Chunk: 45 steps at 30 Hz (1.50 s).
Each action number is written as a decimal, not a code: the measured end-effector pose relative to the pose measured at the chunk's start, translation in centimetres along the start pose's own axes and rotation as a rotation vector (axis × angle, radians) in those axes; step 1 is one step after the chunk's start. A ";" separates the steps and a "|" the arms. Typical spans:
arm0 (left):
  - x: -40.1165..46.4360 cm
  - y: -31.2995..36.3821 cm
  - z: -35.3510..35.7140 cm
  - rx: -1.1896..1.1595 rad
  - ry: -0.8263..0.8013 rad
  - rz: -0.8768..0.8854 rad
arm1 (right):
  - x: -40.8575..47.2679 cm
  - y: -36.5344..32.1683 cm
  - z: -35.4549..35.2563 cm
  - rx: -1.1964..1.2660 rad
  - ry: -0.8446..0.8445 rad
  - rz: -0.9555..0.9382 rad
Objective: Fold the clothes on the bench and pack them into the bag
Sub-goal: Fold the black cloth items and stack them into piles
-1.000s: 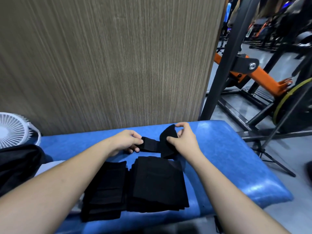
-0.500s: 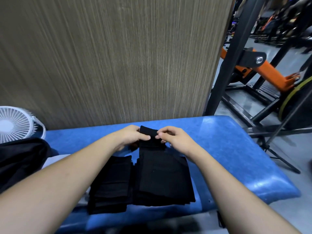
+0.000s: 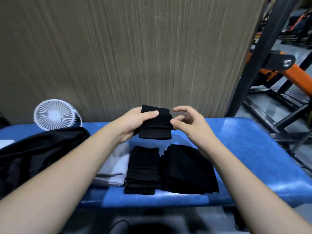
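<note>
Black folded cloth (image 3: 156, 123) is held above the bench (image 3: 236, 141), pinched under the left hand's (image 3: 135, 122) thumb; the right hand (image 3: 187, 122), fingers loosely spread, touches only its right edge. Folding seems finished; next, it likely gets laid on the stacks (image 3: 168, 169) below or carried to the bag (image 3: 42, 149) at left

Left hand (image 3: 135, 122) gripping folded black cloth (image 3: 155, 127), above bench (image 3: 236, 141)

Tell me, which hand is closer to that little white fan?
Left. The left hand holds the folded black cloth just right of the white fan; the right hand sits beyond the cloth, farther away.
</note>
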<state>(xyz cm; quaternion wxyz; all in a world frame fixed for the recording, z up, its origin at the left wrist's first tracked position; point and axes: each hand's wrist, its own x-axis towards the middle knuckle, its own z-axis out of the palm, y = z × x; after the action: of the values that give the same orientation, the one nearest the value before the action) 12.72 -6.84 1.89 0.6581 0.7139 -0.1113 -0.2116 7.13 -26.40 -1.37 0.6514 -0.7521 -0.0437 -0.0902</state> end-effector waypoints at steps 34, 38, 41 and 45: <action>-6.3 -6.2 -0.7 0.207 0.359 0.179 | -4.3 0.2 7.0 -0.216 -0.126 0.081; -6.8 -6.1 0.0 0.025 0.307 0.114 | -4.7 -0.5 6.6 -0.123 -0.140 0.091; -6.8 -6.2 0.1 0.007 0.296 0.125 | -4.9 -0.6 6.5 -0.173 -0.125 0.104; -6.2 -6.9 0.2 0.113 0.393 0.157 | -5.0 0.1 6.6 -0.474 -0.074 0.029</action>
<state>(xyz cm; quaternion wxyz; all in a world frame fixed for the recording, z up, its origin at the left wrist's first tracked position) 6.32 -3.57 -3.92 0.6403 0.7666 -0.0475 -0.0099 2.81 -19.61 -3.32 0.4558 -0.8873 -0.0345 -0.0610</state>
